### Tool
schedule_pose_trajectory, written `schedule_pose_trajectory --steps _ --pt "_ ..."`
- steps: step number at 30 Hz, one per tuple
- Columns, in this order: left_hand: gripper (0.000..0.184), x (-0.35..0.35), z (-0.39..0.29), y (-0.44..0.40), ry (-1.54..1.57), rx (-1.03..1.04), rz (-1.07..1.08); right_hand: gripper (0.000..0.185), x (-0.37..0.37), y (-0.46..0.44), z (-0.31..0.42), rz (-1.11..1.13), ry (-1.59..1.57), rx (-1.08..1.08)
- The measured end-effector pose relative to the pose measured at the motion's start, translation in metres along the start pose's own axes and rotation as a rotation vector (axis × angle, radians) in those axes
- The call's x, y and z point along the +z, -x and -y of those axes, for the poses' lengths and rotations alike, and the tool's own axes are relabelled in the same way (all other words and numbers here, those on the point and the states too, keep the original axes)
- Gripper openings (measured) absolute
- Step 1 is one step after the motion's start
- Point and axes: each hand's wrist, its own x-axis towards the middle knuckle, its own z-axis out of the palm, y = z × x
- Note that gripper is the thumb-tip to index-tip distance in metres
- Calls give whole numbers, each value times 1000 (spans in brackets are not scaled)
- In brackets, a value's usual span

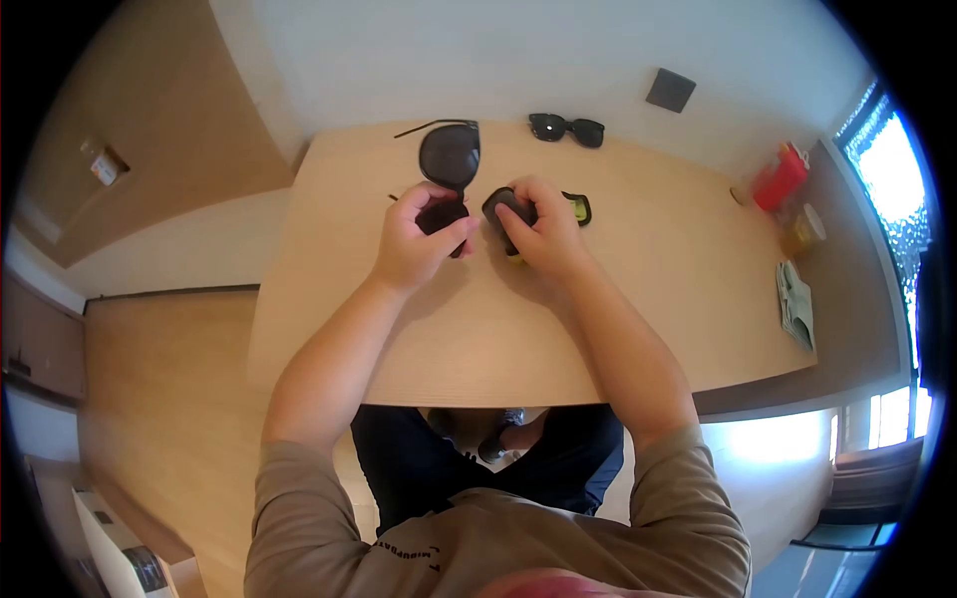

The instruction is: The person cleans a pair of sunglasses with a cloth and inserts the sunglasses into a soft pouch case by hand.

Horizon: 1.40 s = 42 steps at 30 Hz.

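Observation:
Large dark sunglasses [450,156] are in my left hand [414,234], its fingers closed round the lower lens; the other lens points away from me and one temple sticks out to the left. My right hand [544,231] grips a dark, rounded object [510,213], with the thumb on its surface. Behind that hand shows a black-framed piece with a yellow-green inside [577,208]; whether it joins the held object is hidden by my fingers. Both hands are above the wooden table, close together but apart.
Another pair of black sunglasses [566,130] lies at the table's [478,349] back edge. On the right are a red bottle [781,178], a yellowish cup [803,231] and a folded pale cloth or packet [795,305]. A wall stands behind the table.

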Motion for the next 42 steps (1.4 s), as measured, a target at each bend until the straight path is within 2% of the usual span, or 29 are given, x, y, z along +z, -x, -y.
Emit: schedule_pose_trajectory --steps 5,8,12,14,17,20,23,24,27,33,36,38,39,40,42 --pt "27 7 3 5 51 -2 32 18 4 0 10 -35 -329 221" --pt "34 1 9 1 67 -43 26 16 0 -3 12 -15 -530 291" --pt "50 1 8 -1 138 -46 -24 17 -2 -1 10 37 -822 258" --pt "51 0 11 -2 139 -27 -31 19 -5 -1 13 72 -887 235" --pt "49 -3 12 -3 155 -23 -35 18 -4 -1 -4 63 -1158 243" --pt "43 -1 4 -4 127 -66 -17 14 -13 -7 11 -53 -1361 281" --pt "38 0 6 -3 108 -97 -3 11 -17 -10 14 -115 -1242 437" --pt "36 0 8 -3 106 -103 2 12 -13 -10 17 -178 -1107 509" --pt "35 2 11 0 130 -55 46 15 2 -9 -6 -265 -988 582" --pt "26 10 14 0 74 -175 69 22 4 -9 10 -407 -1170 524" --pt "21 13 16 -1 91 -150 22 36 4 -7 7 -321 -1190 491" --pt "19 12 23 -1 82 -110 -19 50 6 1 13 -154 -1037 435" --pt "18 9 26 -1 66 -90 -30 58 6 4 18 -75 -959 404" --pt "18 8 28 -4 53 -67 -36 75 3 4 18 43 -886 368" --pt "18 13 24 -3 33 -53 -76 67 6 5 21 74 -739 346"
